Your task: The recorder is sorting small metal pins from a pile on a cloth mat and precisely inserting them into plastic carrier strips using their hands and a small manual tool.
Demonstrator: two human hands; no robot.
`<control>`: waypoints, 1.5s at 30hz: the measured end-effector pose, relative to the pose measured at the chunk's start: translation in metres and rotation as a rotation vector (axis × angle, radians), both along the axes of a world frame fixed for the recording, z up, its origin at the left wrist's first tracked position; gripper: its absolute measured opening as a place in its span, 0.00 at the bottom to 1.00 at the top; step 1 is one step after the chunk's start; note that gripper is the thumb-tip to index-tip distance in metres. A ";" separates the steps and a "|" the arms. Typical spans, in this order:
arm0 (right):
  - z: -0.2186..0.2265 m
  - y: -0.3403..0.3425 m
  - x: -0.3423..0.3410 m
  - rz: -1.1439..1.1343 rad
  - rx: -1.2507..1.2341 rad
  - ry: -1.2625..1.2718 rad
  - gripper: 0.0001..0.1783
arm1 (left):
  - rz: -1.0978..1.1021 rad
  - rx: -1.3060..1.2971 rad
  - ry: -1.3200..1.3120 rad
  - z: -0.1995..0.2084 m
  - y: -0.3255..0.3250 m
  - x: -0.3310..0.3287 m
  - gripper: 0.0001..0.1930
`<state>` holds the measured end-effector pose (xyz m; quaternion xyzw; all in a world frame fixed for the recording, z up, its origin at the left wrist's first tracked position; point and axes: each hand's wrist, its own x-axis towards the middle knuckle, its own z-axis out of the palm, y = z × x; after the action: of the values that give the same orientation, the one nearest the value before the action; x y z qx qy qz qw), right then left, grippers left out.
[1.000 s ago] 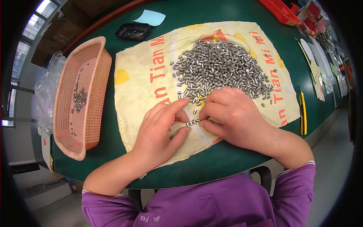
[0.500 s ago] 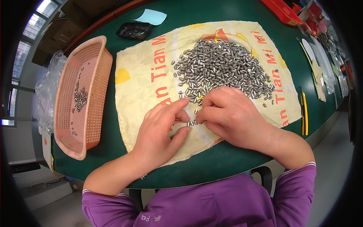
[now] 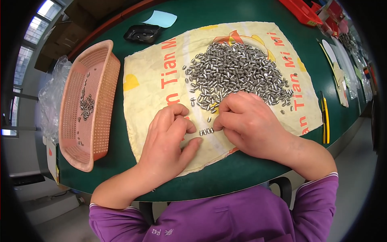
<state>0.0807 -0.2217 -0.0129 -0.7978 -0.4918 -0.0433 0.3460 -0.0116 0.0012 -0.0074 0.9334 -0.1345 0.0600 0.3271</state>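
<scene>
A short row of several small shiny metal pieces [image 3: 207, 131] lies side by side on the yellow printed cloth [image 3: 151, 88]. My left hand [image 3: 171, 135] is just left of the row, its fingers bent and its thumb held apart, with nothing between them. At the row's right end is my right hand [image 3: 248, 123], fingers curled together and fingertips close to the last piece; whatever they may hold is hidden. One loose piece [image 3: 209, 119] rests just above the row. Beyond my hands spreads a large heap of the same silvery pieces [image 3: 238, 70].
A pink plastic basket [image 3: 100, 125] with some metal pieces inside stands at the left. A black tray [image 3: 142, 33] and pale blue paper [image 3: 160, 18] lie at the back. A yellow cutter knife [image 3: 325, 121] is right of the cloth, and a red tray [image 3: 301, 12] sits far right.
My left hand has drawn back a little to the left, its thumb and forefinger away from the row, which now shows more fully. My right hand has hardly moved.
</scene>
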 end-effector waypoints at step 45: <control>0.005 -0.234 0.019 -1.153 -0.126 0.280 0.26 | 0.266 -1.061 0.307 -0.011 0.018 0.025 0.09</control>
<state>0.0994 -0.4561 -0.0084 -0.9533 0.0693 -0.0893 0.2802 0.0136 0.0191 -0.0185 0.6483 0.0820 0.0237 0.7566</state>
